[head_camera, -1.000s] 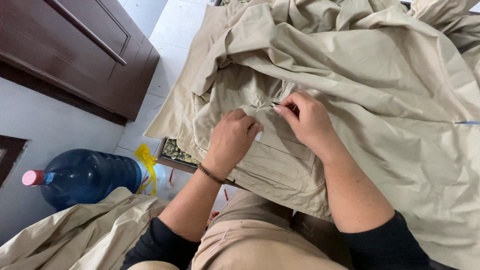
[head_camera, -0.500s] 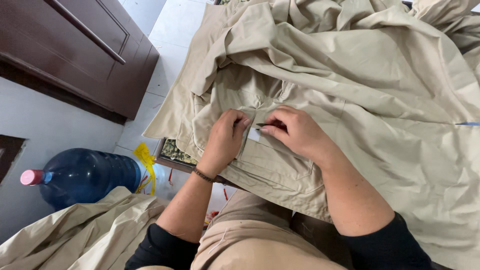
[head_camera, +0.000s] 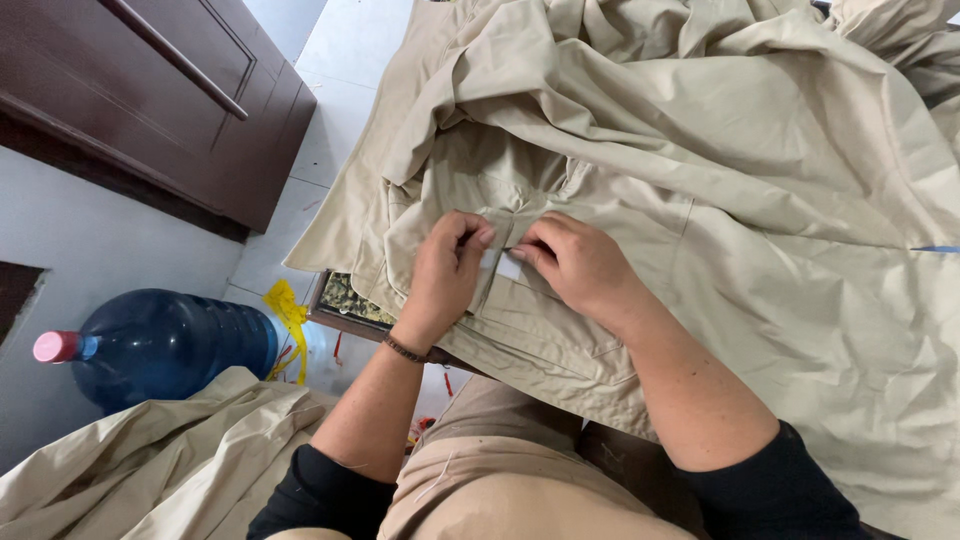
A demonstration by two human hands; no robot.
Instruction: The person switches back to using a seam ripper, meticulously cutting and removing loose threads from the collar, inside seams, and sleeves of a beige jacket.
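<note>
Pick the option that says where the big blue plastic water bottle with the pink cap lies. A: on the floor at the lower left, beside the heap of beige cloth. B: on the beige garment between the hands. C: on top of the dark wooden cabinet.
A: the big blue plastic water bottle lies on its side on the floor at the lower left, next to the heap of beige cloth.

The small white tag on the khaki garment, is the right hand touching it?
Touching. The head view shows the right hand with its fingertips pressed on the edge of the small white tag, which lies on the khaki garment, with no gap visible.
</note>
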